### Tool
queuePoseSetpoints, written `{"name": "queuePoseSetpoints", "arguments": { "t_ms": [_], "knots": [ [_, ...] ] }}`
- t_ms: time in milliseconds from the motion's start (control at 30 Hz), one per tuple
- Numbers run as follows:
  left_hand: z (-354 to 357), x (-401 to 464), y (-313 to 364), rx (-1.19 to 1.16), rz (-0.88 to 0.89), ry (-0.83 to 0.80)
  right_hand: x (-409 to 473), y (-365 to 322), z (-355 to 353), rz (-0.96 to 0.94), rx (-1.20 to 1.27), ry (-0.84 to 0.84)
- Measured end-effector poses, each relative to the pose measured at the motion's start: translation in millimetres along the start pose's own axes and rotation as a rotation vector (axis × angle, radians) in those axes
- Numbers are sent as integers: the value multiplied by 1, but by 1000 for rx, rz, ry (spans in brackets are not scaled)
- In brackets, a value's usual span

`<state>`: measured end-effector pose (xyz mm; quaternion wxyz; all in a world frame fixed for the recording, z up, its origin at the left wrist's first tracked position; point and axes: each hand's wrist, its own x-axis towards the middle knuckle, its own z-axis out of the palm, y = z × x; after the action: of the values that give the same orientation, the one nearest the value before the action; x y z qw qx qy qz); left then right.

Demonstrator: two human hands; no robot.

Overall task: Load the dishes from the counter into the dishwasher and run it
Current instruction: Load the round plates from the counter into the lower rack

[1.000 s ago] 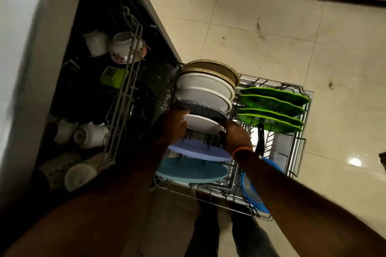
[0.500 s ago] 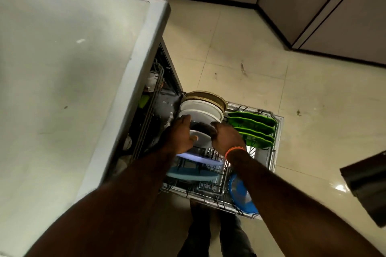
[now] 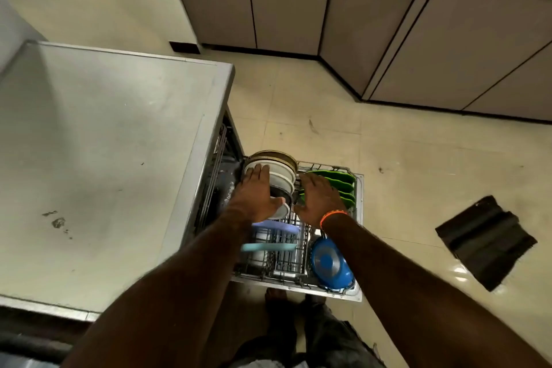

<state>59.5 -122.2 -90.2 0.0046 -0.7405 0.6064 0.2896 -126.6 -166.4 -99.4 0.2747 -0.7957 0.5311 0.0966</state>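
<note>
Below, straight-fingered left hand [image 3: 257, 194] and right hand [image 3: 319, 200] hover over rack [image 3: 358, 248] on tiled floor [image 3: 418, 173].

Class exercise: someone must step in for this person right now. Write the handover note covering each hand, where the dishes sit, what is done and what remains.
Left hand: open, fingers flat on the row of upright white plates.
Right hand: open, over the green plates; contact unclear.
Both rows stand in the pulled-out wire lower rack, with a lilac plate, a teal plate and a round blue dish nearer you.
Done: rack largely loaded.
Left: slide rack in, close door, start the dishwasher. Counter dishes are out of view.
</note>
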Motion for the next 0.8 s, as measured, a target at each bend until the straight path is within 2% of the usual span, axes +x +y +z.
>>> {"name": "queuePoseSetpoints", "arguments": {
  "t_ms": [367,600,800],
  "knots": [
    [8,-58,8,38,51,-37,-70,14,-23,28,-85,18],
    [9,-76,22,73,31,12,-79,19,-36,-44,-128,43],
    [14,-80,46,75,-68,59,-71,37,-46,-153,-171,27]
  ]
}}
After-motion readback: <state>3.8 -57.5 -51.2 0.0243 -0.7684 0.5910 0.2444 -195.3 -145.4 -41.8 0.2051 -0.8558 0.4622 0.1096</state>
